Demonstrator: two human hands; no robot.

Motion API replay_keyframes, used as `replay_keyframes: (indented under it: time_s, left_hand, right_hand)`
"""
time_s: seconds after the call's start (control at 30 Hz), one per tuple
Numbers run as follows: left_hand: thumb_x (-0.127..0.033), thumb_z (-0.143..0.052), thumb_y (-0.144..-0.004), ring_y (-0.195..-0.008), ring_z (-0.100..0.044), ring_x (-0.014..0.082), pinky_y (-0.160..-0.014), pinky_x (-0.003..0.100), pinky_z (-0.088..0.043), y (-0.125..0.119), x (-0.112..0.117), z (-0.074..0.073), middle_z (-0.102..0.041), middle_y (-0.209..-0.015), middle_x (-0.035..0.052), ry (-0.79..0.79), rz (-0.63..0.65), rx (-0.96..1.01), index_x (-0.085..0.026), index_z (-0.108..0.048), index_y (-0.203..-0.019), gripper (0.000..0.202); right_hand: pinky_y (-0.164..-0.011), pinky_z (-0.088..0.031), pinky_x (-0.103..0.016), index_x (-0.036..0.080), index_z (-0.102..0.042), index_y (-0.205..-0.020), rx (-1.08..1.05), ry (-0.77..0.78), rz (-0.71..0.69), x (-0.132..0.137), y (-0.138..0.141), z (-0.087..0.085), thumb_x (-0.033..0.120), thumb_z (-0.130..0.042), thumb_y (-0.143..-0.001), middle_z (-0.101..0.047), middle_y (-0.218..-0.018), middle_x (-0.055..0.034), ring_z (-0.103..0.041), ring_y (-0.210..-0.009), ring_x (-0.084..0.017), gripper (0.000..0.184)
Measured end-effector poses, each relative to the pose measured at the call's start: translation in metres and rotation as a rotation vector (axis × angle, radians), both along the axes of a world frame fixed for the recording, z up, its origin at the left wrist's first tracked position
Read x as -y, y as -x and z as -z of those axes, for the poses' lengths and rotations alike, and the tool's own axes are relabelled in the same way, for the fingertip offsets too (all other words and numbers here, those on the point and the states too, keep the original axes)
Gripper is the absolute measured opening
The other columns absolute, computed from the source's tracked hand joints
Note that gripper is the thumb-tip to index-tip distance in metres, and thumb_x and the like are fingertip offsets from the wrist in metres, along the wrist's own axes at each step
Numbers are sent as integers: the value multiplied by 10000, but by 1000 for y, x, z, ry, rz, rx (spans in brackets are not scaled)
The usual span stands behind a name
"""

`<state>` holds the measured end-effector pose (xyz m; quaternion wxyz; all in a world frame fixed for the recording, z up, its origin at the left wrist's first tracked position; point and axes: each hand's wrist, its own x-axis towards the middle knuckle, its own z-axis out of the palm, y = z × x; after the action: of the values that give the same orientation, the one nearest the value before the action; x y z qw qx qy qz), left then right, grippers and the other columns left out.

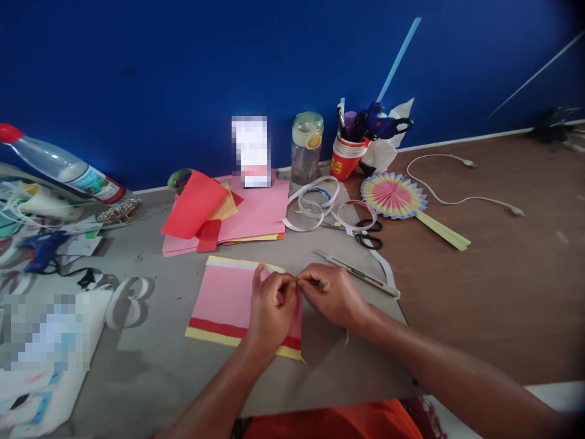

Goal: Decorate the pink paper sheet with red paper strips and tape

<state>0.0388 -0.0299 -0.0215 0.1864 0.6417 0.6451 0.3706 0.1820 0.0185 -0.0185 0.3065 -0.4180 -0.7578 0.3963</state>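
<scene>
A layered paper sheet [223, 302], pink with red and yellow bands along its edges, lies on the grey board [159, 360] in front of me. My left hand [269, 308] and my right hand [333, 296] meet at the sheet's right edge. Both have their fingers pinched together on that edge, fingertips almost touching, with a thin yellow strip showing between them. A craft knife [361, 274] lies just beyond my right hand.
A stack of pink, red and yellow papers [228, 216] lies behind the sheet. Tape rolls [315, 198], black scissors [370, 235], a pleated paper fan [395, 196], a red cup of pens [348, 155], a clear jar [306, 146], a plastic bottle [64, 167] and a white cable [457, 198] surround it.
</scene>
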Motion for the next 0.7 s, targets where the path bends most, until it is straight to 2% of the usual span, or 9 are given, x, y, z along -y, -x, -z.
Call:
replay_keyframes:
  time_s: [0.2,0.43,0.7]
  left_hand:
    - [-138,-471,-794,-525,-503,110,-1083,470,-310,0,-1,-1,-555,-593,-72,9,9,-7,-226,-478,-676,148]
    - [-161,-482,-823,-571,-551,122,-1093,464,-289,-1,1,-2,-617,-650,-58,22,-3,31,-230,-510,-704,140]
    - [-165,-505,-822,-613,-570,125,-1060,442,-331,-1,0,-1,-648,-679,-51,3,-34,47,-227,-540,-713,130]
  right_hand:
    - [-572,-406,-194,163,-654,-690,-16,48,1,2,2,1,62,-532,-754,-660,-651,1,-583,-590,-106,171]
    - [-557,-423,-192,162,-670,-719,-85,140,25,0,2,1,94,-522,-768,-662,-646,4,-579,-581,-109,170]
    - [-583,-425,-203,172,-668,-739,-64,72,7,0,1,1,101,-530,-788,-670,-682,-8,-603,-625,-120,162]
